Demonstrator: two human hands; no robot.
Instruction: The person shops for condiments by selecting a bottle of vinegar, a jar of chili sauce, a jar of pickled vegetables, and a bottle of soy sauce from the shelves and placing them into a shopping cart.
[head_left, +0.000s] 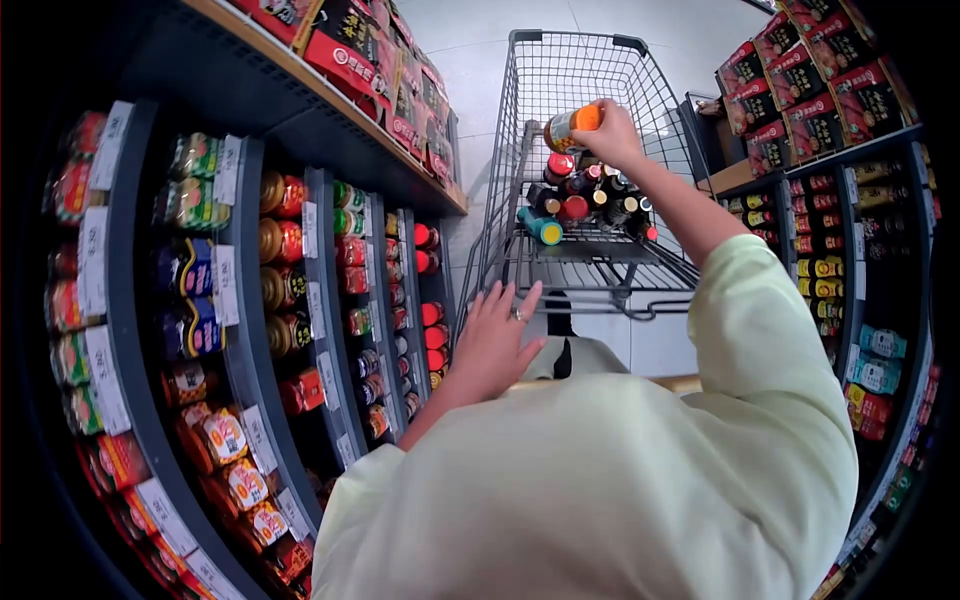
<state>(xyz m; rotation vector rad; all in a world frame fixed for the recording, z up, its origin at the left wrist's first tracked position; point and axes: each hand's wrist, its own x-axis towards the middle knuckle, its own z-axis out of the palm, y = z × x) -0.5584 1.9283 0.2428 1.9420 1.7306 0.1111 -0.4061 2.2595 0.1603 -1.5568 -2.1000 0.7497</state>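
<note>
Holding a glass jar (562, 131) with an orange lid (588, 118), the right hand (612, 137) is up at 1 o'clock. Its fingers pinch the jar by the lid end, and the jar is tipped on its side over the shopping cart (517, 95). The left hand (495, 345) is well apart from it, near the middle, just below the clock's center. Its fingers are spread wide, with a ring (517, 313) on one. It is by the near end of the cart, but I cannot tell if it touches the wire.

Under the jar, at 1 o'clock, lots of dark bottles (573, 208) sit close together in the cart, some with red tops. A blue-green bottle (540, 226) with a yellow cap leans there too.

A pale green shirt (600, 480) fills the space from 4 to 6 o'clock.

Jars with gold lids (272, 240) stand on the shelf at 9 o'clock, and blue jars (185, 285) are farther out that way. Orange packs (245, 483) sit at 8 o'clock. Red boxes (345, 60) are up at 11 o'clock, and more red boxes are stacked at 2 o'clock. Teal packs (880, 375) sit between 3 and 4 o'clock.
</note>
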